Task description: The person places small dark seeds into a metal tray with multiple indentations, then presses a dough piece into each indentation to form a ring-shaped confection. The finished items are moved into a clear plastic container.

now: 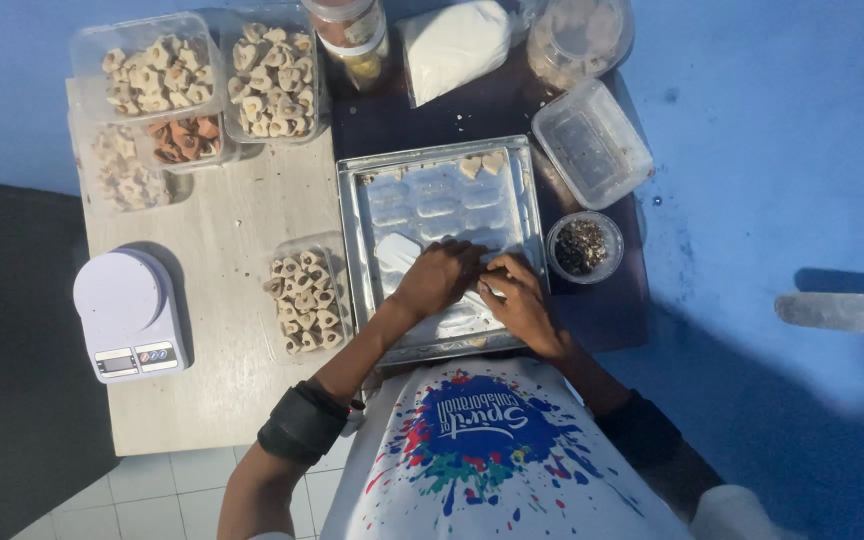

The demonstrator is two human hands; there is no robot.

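Over the near half of a square metal baking tray (352, 215), both hands meet above pale, flattened dough pieces (437, 205) laid in rows on the tray floor. Left hand (439, 278): fingers curled downward, knuckles up, resting on the dough near the tray's centre; whether it pinches a piece cannot be told. Right hand (518, 298): fingers bent inward, touching the left hand's fingertips, with a small pale strip of dough showing just beneath its thumb; its grip is likewise unclear. Two heart-shaped dough pieces (482, 164) lie in the tray's far right corner. The tray sits across the seam between a light wooden bench (222, 225) and a dark board (602, 310) to the right. Just left of the tray, a clear shallow tub (304, 300) holds pale shaped biscuits. Right of the tray stands a small round cup (583, 246) of dark bits, and beyond it an empty clear rectangular box (592, 143), tilted. Along the far edge: three clear tubs of shaped biscuits (272, 75), one of them with browner pieces, a jar (352, 40), a white bag (455, 45), and a round clear container (579, 38). A white digital kitchen scale (130, 312) rests at the bench's left edge. A white shirt with a multicoloured splash print (482, 440) fills the foreground.
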